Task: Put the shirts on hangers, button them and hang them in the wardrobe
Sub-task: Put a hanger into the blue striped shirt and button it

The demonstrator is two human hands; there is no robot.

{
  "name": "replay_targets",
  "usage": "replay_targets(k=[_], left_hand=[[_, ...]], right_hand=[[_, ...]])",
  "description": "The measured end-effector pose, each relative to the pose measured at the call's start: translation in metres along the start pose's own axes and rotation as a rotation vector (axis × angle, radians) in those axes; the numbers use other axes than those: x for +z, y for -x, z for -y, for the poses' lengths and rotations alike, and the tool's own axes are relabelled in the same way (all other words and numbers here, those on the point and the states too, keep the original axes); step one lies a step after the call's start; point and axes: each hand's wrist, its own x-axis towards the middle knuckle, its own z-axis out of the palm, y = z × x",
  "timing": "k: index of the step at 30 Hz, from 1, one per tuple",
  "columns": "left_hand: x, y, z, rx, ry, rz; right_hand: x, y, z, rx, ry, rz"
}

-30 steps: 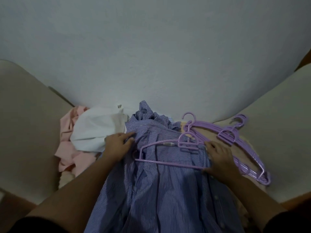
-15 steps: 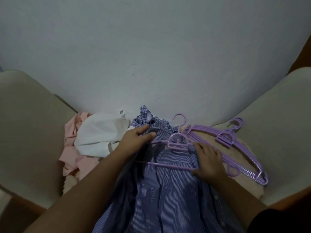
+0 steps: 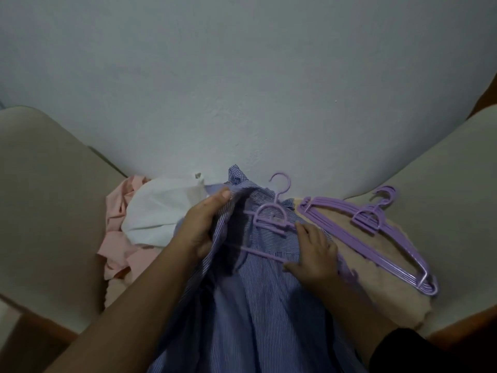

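Left fingers: my left hand (image 3: 200, 227) pinches the left front edge of the striped shirt (image 3: 258, 305), thumb on top near the collar, fingers curled under the cloth, lifting that edge open.
Right fingers: my right hand (image 3: 313, 251) lies on the shirt's right side; fingers bent, tips touching the hanger (image 3: 270, 224) at its right shoulder and lower bar. Whether they close around the bar I cannot tell.
Shirt position: spread in front of me, collar away from me near the wall (image 3: 242, 90), tail running down toward my body.
Hanger position: lies on the shirt, hook pointing away toward the wall, past the collar. Left arm of the hanger is going under the lifted cloth; right arm is hidden by my hand.
Key relation: hanger's long axis runs left-right, across the shirt's collar-to-tail axis. Left shoulder of the shirt lies just beside my left fingers; that hand is nearer to it.
Judgement: step in hand is seating the hanger in the shoulders; buttoning not yet begun.
Next move calls for: drawing the held edge over the hanger's left end.
Spare hangers (image 3: 376, 232): stacked to the right, apart from my right hand.
Other clothes: white garment (image 3: 161, 211) and pink garment (image 3: 118, 238) heaped to the left.
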Motion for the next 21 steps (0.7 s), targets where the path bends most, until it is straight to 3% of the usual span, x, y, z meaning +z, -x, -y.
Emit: replay_targets(k=[3, 5, 8, 11, 13, 16, 18, 21], left_hand=[[-0.021, -0.006, 0.025, -0.060, 0.054, -0.074], [-0.038, -0.009, 0.039, -0.076, -0.075, -0.173], [-0.062, -0.011, 0.052, -0.021, -0.514, -0.314], [-0.078, -0.018, 0.059, 0.225, -1.020, -0.450], [-0.074, -0.022, 0.056, 0.435, -1.230, -0.475], [-0.059, -0.030, 0.050, 0.702, -1.492, -0.216], [-0.052, -0.044, 0.052, 0.745, -1.710, -0.013], [-0.049, -0.067, 0.057, 0.745, -1.932, 0.170]], right_hand=[[0.007, -0.009, 0.015, 0.041, -0.082, -0.016], [0.016, -0.016, 0.019, 0.013, -0.051, 0.041], [0.028, -0.027, 0.019, -0.019, -0.049, 0.116], [0.037, -0.031, 0.013, -0.040, -0.077, 0.180], [0.035, -0.030, 0.004, -0.067, -0.065, 0.168], [0.037, -0.035, -0.022, -0.066, -0.112, -0.001], [0.026, -0.040, -0.035, 0.062, -0.180, -0.002], [0.016, -0.047, -0.053, 0.239, -0.266, 0.053]])
